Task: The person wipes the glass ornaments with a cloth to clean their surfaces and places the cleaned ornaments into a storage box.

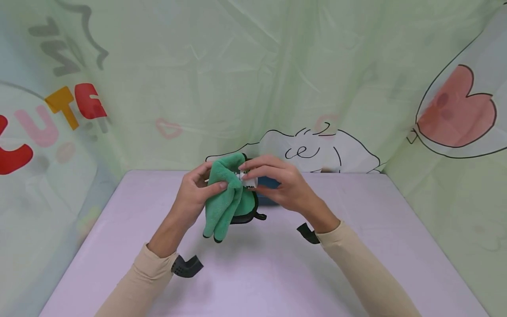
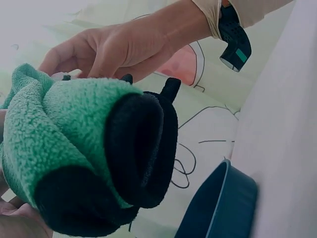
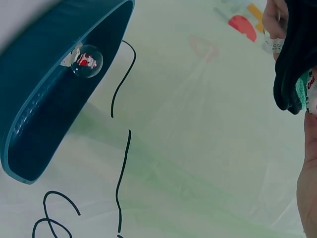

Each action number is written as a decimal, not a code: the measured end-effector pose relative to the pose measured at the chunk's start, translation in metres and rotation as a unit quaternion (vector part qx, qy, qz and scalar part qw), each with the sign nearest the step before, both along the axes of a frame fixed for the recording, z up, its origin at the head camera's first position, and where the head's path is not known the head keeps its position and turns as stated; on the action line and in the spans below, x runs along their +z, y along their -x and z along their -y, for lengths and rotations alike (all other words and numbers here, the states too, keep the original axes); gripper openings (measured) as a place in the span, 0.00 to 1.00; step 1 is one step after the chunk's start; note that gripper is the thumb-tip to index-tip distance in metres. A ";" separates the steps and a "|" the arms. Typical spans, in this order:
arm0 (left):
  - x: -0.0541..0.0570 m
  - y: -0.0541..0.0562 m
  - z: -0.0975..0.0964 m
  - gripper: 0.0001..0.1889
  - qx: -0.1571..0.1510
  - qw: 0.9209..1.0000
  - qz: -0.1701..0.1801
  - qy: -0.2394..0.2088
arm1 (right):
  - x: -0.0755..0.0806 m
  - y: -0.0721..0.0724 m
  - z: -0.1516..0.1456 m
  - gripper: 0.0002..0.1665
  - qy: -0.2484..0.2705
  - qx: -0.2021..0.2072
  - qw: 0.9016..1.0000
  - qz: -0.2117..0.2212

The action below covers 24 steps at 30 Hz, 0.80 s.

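Note:
My left hand (image 1: 189,193) grips a folded green towel (image 1: 221,209) with black edging and a black loop, its thumb pressed on the front. At the towel's upper right, my right hand (image 1: 287,182) pinches a small white object (image 1: 249,180) with dark marks along its edge. The right wrist view shows red lettering on this white object (image 3: 312,94); the towel hides the rest, so its kind is unclear. In the left wrist view the towel (image 2: 74,114) bunches around it. Both hands are above the table.
Behind the hands a blue bin (image 1: 269,193) stands on the pale lilac table (image 1: 253,273). Inside it, a small snow globe (image 3: 88,62) with a red and white figure is visible in the right wrist view. A printed, pale green curtain (image 1: 222,88) surrounds the table's back and sides.

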<state>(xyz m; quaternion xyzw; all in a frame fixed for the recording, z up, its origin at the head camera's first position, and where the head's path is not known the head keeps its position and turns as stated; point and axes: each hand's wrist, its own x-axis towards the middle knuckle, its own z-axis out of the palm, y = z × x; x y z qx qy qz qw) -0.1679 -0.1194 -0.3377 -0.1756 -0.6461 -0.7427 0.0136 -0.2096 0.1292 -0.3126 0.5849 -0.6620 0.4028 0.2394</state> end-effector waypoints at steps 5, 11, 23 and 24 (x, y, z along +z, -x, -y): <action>-0.001 0.001 0.000 0.26 -0.004 1.000 0.010 -0.005 | -0.001 0.002 -0.001 0.23 -0.004 0.006 1.000 -0.009; -0.001 0.002 0.001 0.27 -0.008 1.000 0.020 -0.005 | 0.000 0.002 0.000 0.23 -0.007 0.010 1.000 -0.021; -0.001 0.003 0.003 0.27 -0.020 0.999 0.023 -0.009 | 0.002 0.002 0.000 0.24 -0.016 0.019 0.999 -0.037; -0.001 0.003 0.003 0.27 -0.021 0.999 0.023 -0.008 | 0.002 0.002 -0.001 0.24 -0.018 0.019 0.999 -0.037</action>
